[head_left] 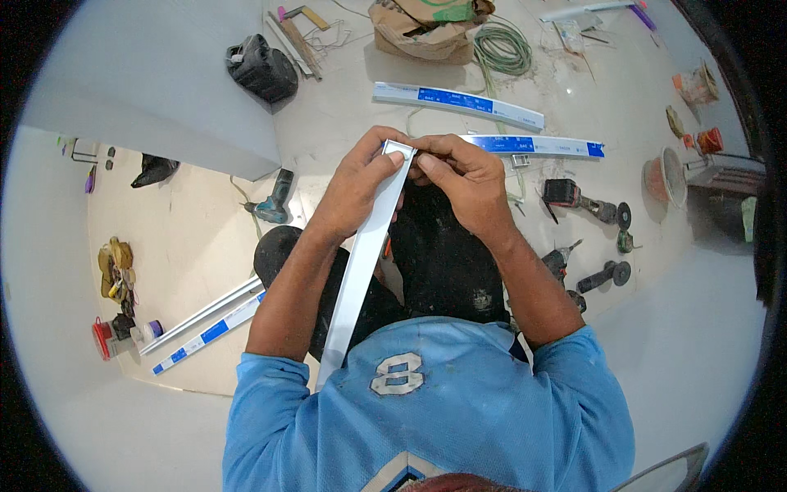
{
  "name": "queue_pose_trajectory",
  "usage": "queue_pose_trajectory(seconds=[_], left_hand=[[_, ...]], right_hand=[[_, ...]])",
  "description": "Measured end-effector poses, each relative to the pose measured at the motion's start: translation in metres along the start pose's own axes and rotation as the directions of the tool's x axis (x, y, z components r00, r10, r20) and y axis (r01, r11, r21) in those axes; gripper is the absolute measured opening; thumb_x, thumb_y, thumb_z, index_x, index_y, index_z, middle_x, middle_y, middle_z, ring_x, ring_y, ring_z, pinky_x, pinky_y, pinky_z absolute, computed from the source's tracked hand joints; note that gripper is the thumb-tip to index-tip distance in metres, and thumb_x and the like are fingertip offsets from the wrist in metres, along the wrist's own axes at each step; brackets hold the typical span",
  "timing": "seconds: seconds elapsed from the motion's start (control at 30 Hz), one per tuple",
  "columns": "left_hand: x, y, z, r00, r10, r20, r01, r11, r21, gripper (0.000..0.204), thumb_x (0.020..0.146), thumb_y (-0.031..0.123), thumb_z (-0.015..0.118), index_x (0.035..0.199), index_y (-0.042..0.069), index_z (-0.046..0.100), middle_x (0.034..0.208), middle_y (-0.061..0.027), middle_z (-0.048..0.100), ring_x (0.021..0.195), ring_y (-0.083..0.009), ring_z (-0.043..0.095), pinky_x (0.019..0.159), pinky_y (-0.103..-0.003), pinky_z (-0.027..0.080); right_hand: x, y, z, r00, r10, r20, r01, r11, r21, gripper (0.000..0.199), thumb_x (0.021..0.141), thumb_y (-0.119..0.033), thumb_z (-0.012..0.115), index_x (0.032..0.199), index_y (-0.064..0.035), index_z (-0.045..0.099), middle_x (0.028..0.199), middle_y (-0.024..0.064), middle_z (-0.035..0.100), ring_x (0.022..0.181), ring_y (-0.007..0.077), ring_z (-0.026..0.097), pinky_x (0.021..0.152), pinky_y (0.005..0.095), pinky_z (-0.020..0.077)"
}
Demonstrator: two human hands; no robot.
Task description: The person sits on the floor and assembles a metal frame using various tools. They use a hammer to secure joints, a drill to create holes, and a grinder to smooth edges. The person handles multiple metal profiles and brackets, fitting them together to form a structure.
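A long white metal profile (358,271) slants from my chest up to its far end, where a squared rim shows. Around that far end my left hand (354,187) is wrapped, with the thumb lying on its face. My right hand (471,184) is pinched at the right corner of the same end; what its fingertips hold, if anything, is too small to make out. Just beyond the hands lie two more white profiles with blue film, a farther one (459,105) and a nearer one (545,148).
A cordless drill (275,198) lies to the left, and another cordless tool (578,199) with angle grinders (607,276) to the right. Further profiles (209,332) rest at lower left. A cardboard box (422,33), coiled hose (502,47) and black jug (262,70) stand at the back.
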State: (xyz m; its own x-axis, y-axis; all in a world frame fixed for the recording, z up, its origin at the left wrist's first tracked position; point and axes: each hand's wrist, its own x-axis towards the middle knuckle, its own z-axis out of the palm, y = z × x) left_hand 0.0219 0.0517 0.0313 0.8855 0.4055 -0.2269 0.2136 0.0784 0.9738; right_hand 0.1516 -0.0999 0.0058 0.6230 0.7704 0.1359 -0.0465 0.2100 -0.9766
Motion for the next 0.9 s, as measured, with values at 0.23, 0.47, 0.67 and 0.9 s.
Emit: queue_pose_trajectory(seconds=[0.23, 0.47, 0.67, 0.9], left_hand=[[0.004, -0.003, 0.012, 0.996, -0.082, 0.027, 0.083, 0.993, -0.079, 0.029, 0.108, 0.024, 0.060, 0.133, 0.012, 0.063, 0.091, -0.0059, 0.068, 0.072, -0.0141, 0.069, 0.058, -0.029, 0.058], [0.009, -0.007, 0.021, 1.000, -0.010, -0.025, 0.010, 1.000, -0.004, 0.024, 0.106, 0.021, 0.063, 0.127, 0.011, 0.069, 0.093, -0.0040, 0.069, 0.072, -0.0116, 0.068, 0.062, -0.029, 0.056], [-0.001, -0.025, 0.010, 0.997, -0.001, -0.078, -0.004, 0.998, -0.068, 0.037, 0.104, 0.034, 0.065, 0.133, 0.012, 0.065, 0.105, -0.0111, 0.074, 0.075, -0.0169, 0.069, 0.061, -0.030, 0.056], [-0.003, -0.021, 0.011, 0.996, 0.027, -0.084, -0.026, 1.000, 0.017, 0.040, 0.103, 0.035, 0.064, 0.134, 0.009, 0.060, 0.106, -0.0140, 0.071, 0.074, -0.0173, 0.068, 0.059, -0.029, 0.054]], right_hand=[[-0.005, 0.014, -0.012, 0.999, -0.031, -0.010, 0.030, 0.994, -0.105, 0.023, 0.102, -0.001, 0.073, 0.125, -0.0001, 0.074, 0.103, 0.0061, 0.077, 0.091, 0.0102, 0.071, 0.083, 0.0274, 0.0590], [-0.026, 0.018, -0.022, 0.990, 0.036, -0.138, -0.027, 0.998, 0.063, 0.040, 0.102, -0.002, 0.072, 0.141, 0.0024, 0.062, 0.103, 0.0102, 0.077, 0.091, 0.0131, 0.074, 0.083, 0.0288, 0.0612], [-0.121, 0.138, -0.147, 0.866, 0.208, -0.456, -0.454, 0.710, -0.539, 0.037, 0.097, -0.019, 0.074, 0.129, -0.0018, 0.067, 0.101, 0.0226, 0.076, 0.094, 0.0393, 0.077, 0.086, 0.0476, 0.0607], [-0.280, 0.213, -0.282, 0.526, 0.143, -0.839, -0.837, -0.093, -0.540, 0.064, 0.079, -0.011, 0.084, 0.136, 0.0031, 0.059, 0.139, 0.0265, 0.061, 0.130, 0.0482, 0.062, 0.107, 0.0543, 0.0544]])
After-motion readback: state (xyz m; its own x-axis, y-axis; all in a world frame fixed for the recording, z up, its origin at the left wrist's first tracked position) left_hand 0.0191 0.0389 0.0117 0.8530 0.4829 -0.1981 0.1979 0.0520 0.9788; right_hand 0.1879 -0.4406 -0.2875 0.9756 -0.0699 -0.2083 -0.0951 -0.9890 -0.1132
